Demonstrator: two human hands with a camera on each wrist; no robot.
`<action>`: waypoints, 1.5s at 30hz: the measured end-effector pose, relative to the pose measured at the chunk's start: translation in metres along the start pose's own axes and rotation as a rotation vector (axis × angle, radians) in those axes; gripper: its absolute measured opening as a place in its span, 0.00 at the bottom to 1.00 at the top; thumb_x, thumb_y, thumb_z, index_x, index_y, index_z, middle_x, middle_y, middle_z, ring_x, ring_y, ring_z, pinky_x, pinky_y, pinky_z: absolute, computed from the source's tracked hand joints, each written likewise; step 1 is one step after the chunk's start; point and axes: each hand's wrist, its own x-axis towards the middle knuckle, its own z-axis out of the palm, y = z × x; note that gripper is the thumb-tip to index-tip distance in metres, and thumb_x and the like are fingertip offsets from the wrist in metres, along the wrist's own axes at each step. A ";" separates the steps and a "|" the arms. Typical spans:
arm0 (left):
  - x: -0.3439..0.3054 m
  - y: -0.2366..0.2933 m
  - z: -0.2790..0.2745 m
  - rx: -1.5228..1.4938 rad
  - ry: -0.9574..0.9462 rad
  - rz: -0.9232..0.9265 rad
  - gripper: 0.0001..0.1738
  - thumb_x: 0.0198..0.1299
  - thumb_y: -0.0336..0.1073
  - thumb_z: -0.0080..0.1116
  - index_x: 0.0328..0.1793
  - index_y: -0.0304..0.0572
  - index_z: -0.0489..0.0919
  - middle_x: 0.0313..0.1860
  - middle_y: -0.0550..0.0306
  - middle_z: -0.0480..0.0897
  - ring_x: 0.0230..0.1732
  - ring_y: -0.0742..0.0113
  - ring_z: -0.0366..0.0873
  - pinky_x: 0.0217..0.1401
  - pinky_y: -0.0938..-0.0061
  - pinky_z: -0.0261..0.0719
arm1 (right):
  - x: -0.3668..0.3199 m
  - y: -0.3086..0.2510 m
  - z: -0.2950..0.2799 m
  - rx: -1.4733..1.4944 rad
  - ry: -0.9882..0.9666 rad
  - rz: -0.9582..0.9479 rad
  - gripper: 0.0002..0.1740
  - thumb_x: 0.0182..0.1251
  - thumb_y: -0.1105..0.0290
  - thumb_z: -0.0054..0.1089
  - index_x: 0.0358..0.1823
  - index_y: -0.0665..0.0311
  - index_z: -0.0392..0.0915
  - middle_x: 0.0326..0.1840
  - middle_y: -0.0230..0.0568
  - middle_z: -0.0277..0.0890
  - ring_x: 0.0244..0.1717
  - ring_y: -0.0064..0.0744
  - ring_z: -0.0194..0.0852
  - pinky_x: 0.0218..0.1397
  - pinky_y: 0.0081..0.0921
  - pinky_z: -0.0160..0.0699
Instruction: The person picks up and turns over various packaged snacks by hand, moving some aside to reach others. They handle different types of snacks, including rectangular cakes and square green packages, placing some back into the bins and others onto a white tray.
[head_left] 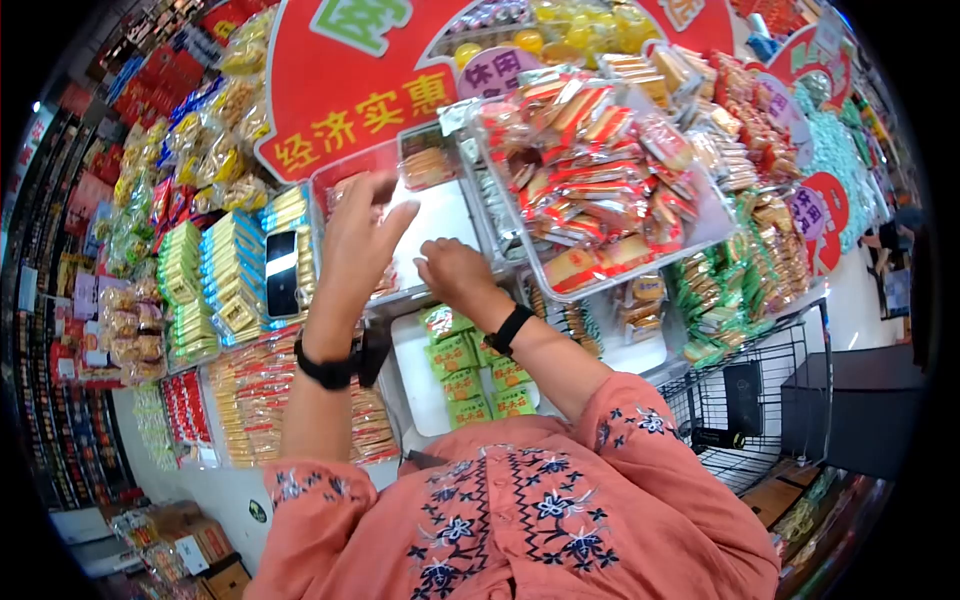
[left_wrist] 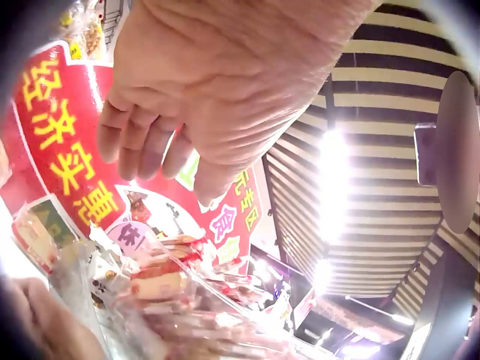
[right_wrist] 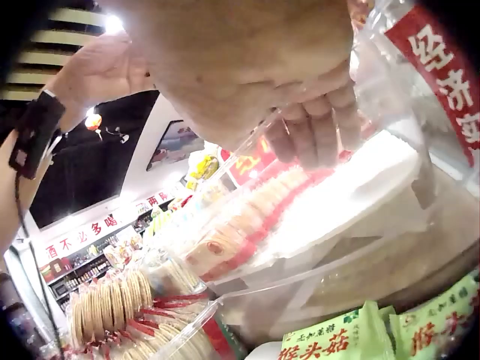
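A clear bin with a white bottom holds red-edged packets along its left side and a brown packet at its far end. The left hand is raised over the bin's left part, fingers loosely bent; in the left wrist view that hand has nothing in it. Over the near right part of the bin is the right hand. From the right wrist view, the right hand has relaxed, bent fingers above the white bottom, with no item visible in them. Contact with the bin cannot be told.
Green packets lie in a tray nearest the body. A raised tray of red packets stands at the right, a wire cart below it. A dark phone rests among packets at the left. A red sign rises behind.
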 end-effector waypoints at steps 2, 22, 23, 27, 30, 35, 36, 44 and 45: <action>-0.032 0.004 -0.003 -0.122 0.024 -0.065 0.21 0.66 0.39 0.65 0.60 0.33 0.78 0.51 0.45 0.83 0.52 0.56 0.81 0.56 0.66 0.78 | -0.003 0.000 0.000 0.114 0.053 -0.082 0.09 0.66 0.67 0.62 0.42 0.65 0.77 0.38 0.52 0.80 0.43 0.57 0.78 0.48 0.49 0.78; -0.164 0.018 -0.008 -0.447 0.051 -0.376 0.17 0.71 0.34 0.61 0.61 0.33 0.76 0.51 0.57 0.83 0.51 0.73 0.79 0.56 0.77 0.78 | 0.074 0.038 -0.308 -0.235 0.270 -0.305 0.16 0.66 0.68 0.61 0.54 0.63 0.81 0.48 0.52 0.82 0.51 0.51 0.81 0.54 0.41 0.79; -0.164 0.021 -0.008 -0.453 0.042 -0.370 0.17 0.71 0.34 0.61 0.61 0.33 0.76 0.51 0.57 0.83 0.51 0.72 0.79 0.56 0.77 0.78 | 0.078 0.041 -0.307 -0.268 0.241 -0.316 0.15 0.66 0.69 0.60 0.54 0.62 0.82 0.48 0.52 0.82 0.52 0.52 0.80 0.55 0.41 0.79; -0.169 0.019 -0.008 -0.442 0.016 -0.352 0.17 0.71 0.35 0.61 0.61 0.33 0.76 0.51 0.57 0.83 0.50 0.72 0.79 0.56 0.77 0.78 | 0.096 0.063 -0.289 -0.368 0.065 -0.228 0.18 0.62 0.72 0.59 0.54 0.59 0.82 0.49 0.53 0.81 0.55 0.54 0.78 0.58 0.43 0.78; -0.174 0.018 -0.011 -0.420 0.023 -0.355 0.17 0.72 0.36 0.61 0.60 0.33 0.77 0.49 0.57 0.83 0.49 0.73 0.79 0.55 0.77 0.78 | 0.102 0.070 -0.281 -0.429 0.077 -0.265 0.18 0.60 0.73 0.58 0.53 0.60 0.83 0.51 0.52 0.82 0.55 0.55 0.78 0.59 0.45 0.78; -0.176 0.010 -0.010 -0.405 0.019 -0.367 0.16 0.72 0.36 0.62 0.58 0.32 0.78 0.47 0.57 0.83 0.47 0.74 0.78 0.53 0.77 0.78 | 0.113 0.080 -0.273 -0.532 0.059 -0.277 0.17 0.59 0.71 0.61 0.51 0.56 0.84 0.49 0.54 0.81 0.52 0.58 0.79 0.57 0.48 0.79; -0.176 0.009 -0.010 -0.411 0.021 -0.368 0.16 0.72 0.37 0.62 0.58 0.32 0.78 0.47 0.57 0.83 0.47 0.74 0.78 0.52 0.77 0.78 | 0.114 0.083 -0.272 -0.550 0.061 -0.286 0.16 0.60 0.69 0.62 0.51 0.54 0.84 0.48 0.56 0.80 0.50 0.59 0.79 0.56 0.48 0.79; -0.172 0.009 -0.006 -0.395 0.021 -0.351 0.17 0.71 0.36 0.62 0.59 0.32 0.78 0.47 0.57 0.84 0.46 0.74 0.79 0.52 0.76 0.78 | 0.091 0.060 -0.292 -0.323 0.258 -0.368 0.13 0.67 0.74 0.58 0.51 0.61 0.83 0.51 0.46 0.82 0.51 0.52 0.81 0.53 0.39 0.80; -0.172 0.006 -0.006 -0.396 0.017 -0.350 0.17 0.71 0.37 0.62 0.59 0.32 0.78 0.47 0.56 0.84 0.46 0.74 0.79 0.52 0.76 0.78 | 0.084 0.052 -0.297 -0.315 0.313 -0.389 0.12 0.68 0.74 0.58 0.52 0.61 0.83 0.51 0.47 0.82 0.51 0.52 0.81 0.52 0.38 0.81</action>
